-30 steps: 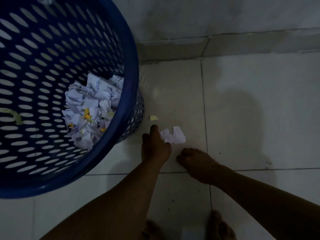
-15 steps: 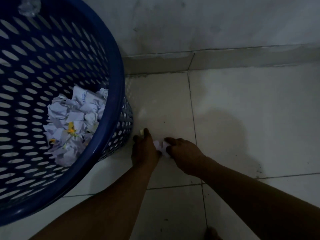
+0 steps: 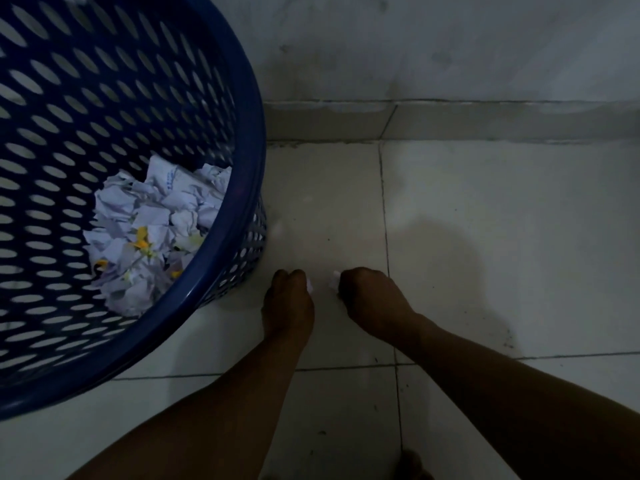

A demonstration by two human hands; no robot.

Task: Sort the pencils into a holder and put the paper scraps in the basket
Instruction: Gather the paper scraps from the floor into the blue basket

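Your left hand (image 3: pixel 289 303) closed round white paper scrap (image 3: pixel 310 285); right hand (image 3: pixel 369 299) fisted on second scrap (image 3: pixel 335 279). Both low over floor tile (image 3: pixel 485 220), right of blue basket (image 3: pixel 254 161), likely gathered for one drop. Pile of scraps (image 3: pixel 152 230) already inside. No pencils or holder visible.

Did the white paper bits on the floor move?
Yes. They lay loose by the floor tile seam; now the left hand and right hand clutch them.

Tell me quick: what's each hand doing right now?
Left hand: closed, white paper scrap showing at its fingertips.
Right hand: closed, another white paper scrap at its fingertips.
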